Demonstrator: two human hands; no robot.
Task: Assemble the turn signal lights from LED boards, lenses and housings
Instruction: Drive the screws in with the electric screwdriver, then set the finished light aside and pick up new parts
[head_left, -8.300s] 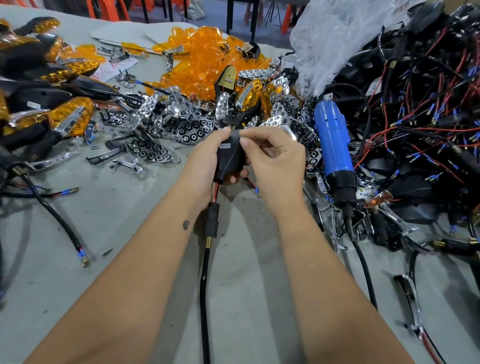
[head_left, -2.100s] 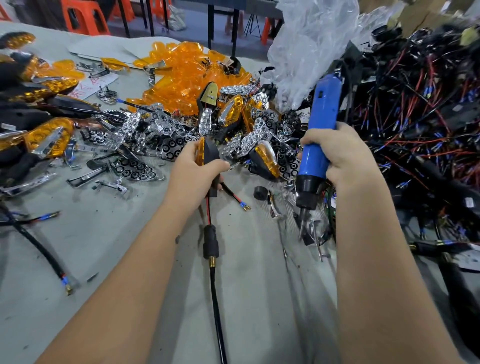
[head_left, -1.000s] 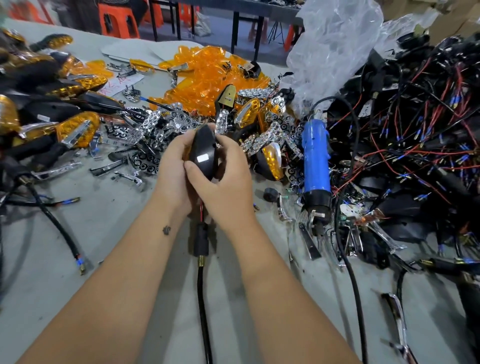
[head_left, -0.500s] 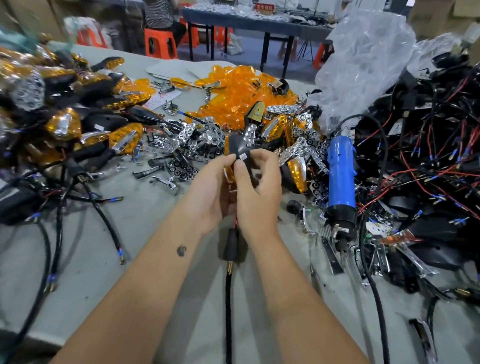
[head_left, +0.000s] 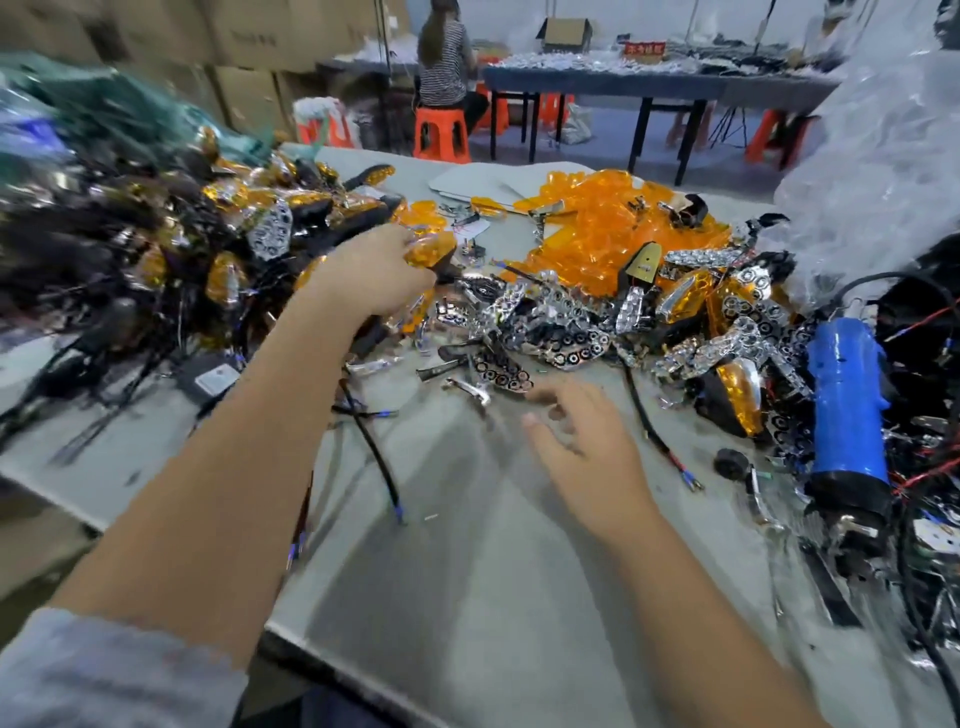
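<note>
Left hand (head_left: 371, 278) carried turn signal (head_left: 428, 254) leftward; right hand (head_left: 587, 447) released, over grey table (head_left: 467, 571).

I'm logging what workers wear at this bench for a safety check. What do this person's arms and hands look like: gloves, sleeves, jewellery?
Both hands are bare: no gloves on the left hand or the right hand, and no rings, watch or wristbands show. Both forearms are uncovered. A light grey fabric sleeve covers the left upper arm at the frame's lower left corner. The right hand's fingers are motion-blurred, so fine details there cannot be told.
</note>
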